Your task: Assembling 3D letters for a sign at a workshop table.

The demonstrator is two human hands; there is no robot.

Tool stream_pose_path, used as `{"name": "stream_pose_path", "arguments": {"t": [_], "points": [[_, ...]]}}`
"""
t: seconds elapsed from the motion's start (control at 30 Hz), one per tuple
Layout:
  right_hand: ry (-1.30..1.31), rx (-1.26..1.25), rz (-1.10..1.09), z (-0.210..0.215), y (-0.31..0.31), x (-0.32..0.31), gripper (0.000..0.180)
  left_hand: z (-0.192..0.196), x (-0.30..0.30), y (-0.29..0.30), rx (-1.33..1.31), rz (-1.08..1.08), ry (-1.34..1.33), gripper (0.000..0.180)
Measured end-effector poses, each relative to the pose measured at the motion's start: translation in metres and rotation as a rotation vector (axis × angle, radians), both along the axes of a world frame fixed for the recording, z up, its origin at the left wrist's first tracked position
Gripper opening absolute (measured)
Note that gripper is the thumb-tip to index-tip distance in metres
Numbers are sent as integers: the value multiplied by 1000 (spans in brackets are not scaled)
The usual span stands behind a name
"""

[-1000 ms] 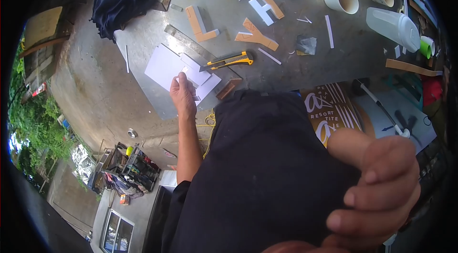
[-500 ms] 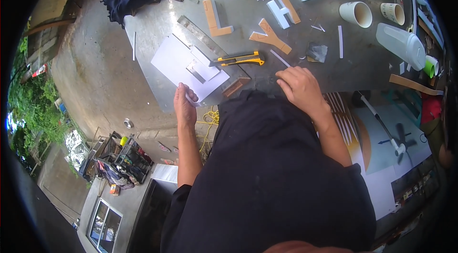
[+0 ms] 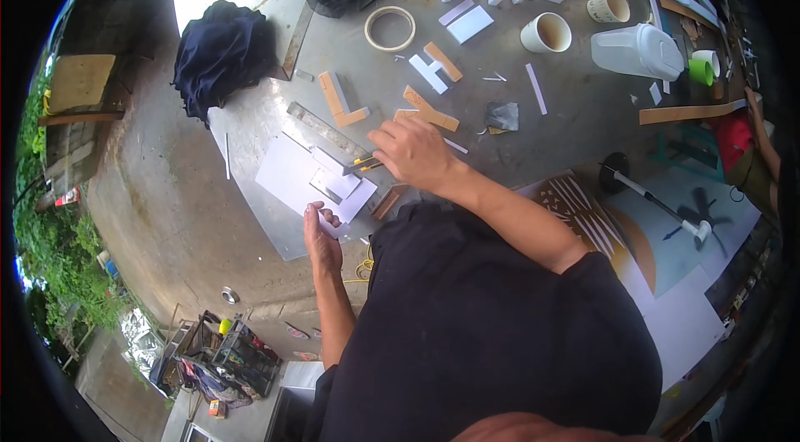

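My right hand (image 3: pixel 412 154) curls over a yellow and black utility knife (image 3: pixel 362 164), its fingers closed about the handle and hiding most of it. The blade end points left toward a white sheet (image 3: pixel 279 171). On that sheet rests a small white board piece (image 3: pixel 340 183) beside a grey slot shape. My left hand (image 3: pixel 322 238), partly closed, pinches a small white piece (image 3: pixel 335 229) at the sheet's near corner. Just beyond the hands lie a metal straight bar (image 3: pixel 325 129) and brown-faced letter-shaped blocks, one Y-shaped (image 3: pixel 429 110).
A tape roll (image 3: pixel 390 29), paper cups (image 3: pixel 546 32) and a clear plastic pitcher (image 3: pixel 633 52) stand farther back on the metal table. A dark cloth bundle (image 3: pixel 223 54) lies at the left. Another person's arm (image 3: pixel 762 134) shows at the far right.
My right hand has moved left from the table edge onto the utility knife and closed over it. My left hand stays by the sheet's corner. The view has shifted, showing more of the table's far side.
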State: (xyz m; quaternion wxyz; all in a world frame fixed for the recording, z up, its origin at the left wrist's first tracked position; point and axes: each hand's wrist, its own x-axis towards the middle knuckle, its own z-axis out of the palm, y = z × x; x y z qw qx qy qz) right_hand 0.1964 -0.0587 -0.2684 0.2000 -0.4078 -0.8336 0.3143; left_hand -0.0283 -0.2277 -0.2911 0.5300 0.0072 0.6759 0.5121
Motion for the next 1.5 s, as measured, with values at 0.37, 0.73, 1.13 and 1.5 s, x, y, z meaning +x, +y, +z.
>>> {"name": "stream_pose_path", "arguments": {"t": [0.37, 0.73, 1.13, 1.5], "points": [[-42, 138, -599, -16, 102, 31, 34, 4, 0, 10, 17, -168, 90, 27], [-349, 216, -751, -77, 195, 75, 29, -9, 2, -4, -35, -88, 84, 27], [181, 426, -885, -6, 188, 94, 18, 0, 2, 13, -30, -48, 104, 24], [-70, 325, -770, -77, 190, 70, 20, -3, -1, 9, -31, -101, 95, 23]]}}
